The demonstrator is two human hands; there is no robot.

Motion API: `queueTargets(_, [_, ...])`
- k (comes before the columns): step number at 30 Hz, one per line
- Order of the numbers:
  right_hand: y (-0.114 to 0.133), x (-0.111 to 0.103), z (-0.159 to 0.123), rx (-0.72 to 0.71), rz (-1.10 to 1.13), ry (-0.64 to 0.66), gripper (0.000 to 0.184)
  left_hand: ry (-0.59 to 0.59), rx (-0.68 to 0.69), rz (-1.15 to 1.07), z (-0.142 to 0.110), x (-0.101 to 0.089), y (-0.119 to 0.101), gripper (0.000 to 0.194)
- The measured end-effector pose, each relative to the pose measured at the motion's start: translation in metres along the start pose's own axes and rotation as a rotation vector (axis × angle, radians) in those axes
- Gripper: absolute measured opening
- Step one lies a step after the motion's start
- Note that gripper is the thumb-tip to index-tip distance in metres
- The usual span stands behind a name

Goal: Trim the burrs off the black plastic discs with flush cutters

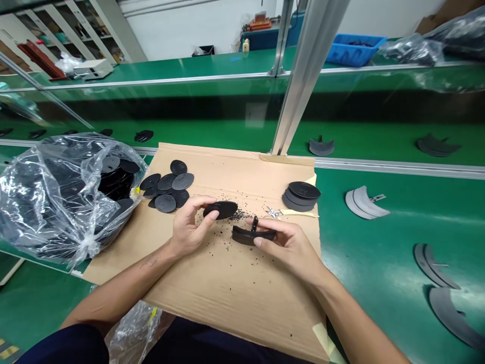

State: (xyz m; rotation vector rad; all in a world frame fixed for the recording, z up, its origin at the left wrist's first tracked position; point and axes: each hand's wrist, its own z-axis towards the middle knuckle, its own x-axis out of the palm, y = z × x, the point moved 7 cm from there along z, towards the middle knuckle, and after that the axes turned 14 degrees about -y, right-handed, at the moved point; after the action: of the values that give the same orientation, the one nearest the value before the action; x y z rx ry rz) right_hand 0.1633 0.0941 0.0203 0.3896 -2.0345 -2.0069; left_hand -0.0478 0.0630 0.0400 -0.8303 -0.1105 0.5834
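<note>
My left hand pinches a black oval disc between thumb and fingers, tilted above the cardboard. Close to its right, my right hand grips a curved black plastic part with a short stem standing up from it. The two pieces are apart. Small black scraps lie scattered under and around them. Beyond my right hand lie cutting pliers with pale yellow handles, beside a stack of black oval discs. More loose oval discs lie in a pile beyond my left hand.
The cardboard sheet covers the bench before me. A clear plastic bag full of black discs sits at left. Grey curved parts are spread along the green surface at right. A metal post rises behind the cardboard.
</note>
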Motion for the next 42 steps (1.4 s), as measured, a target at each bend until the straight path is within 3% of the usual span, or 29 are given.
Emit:
queueTargets(9, [-0.001, 0.001, 0.001, 0.032, 0.034, 0.002, 0.027, 0.011, 0.039, -0.059, 0.002, 0.002, -0.005, 0.026])
queueTargets(14, [-0.008, -0.002, 0.0, 0.09, 0.024, -0.051, 0.037, -0.017, 0.141, -0.119, 0.006, -0.002, -0.028, 0.035])
queueTargets(17, [-0.012, 0.0, -0.002, 0.156, 0.021, -0.039, 0.046, 0.112, 0.195, -0.111, 0.006, 0.011, -0.048, 0.037])
queueTargets(21, [-0.008, 0.011, -0.005, 0.2, 0.073, 0.056, 0.037, 0.256, 0.137, 0.002, 0.002, 0.034, -0.053, 0.026])
queueTargets(25, [-0.005, 0.016, -0.006, 0.156, 0.076, 0.087, 0.033, 0.285, 0.128, 0.081, -0.005, 0.043, -0.045, 0.023])
queueTargets(30, [-0.007, 0.018, -0.005, 0.058, -0.03, 0.122, 0.022, 0.256, 0.234, 0.084, -0.011, 0.039, -0.042, 0.03])
queueTargets(36, [-0.008, 0.021, -0.005, -0.012, -0.112, 0.152, 0.033, 0.258, 0.313, 0.038, -0.014, 0.038, -0.045, 0.035])
queueTargets(42, [0.006, 0.018, -0.004, -0.232, -0.264, 0.074, 0.03, 0.275, 0.289, 0.006, -0.017, 0.038, -0.046, 0.034])
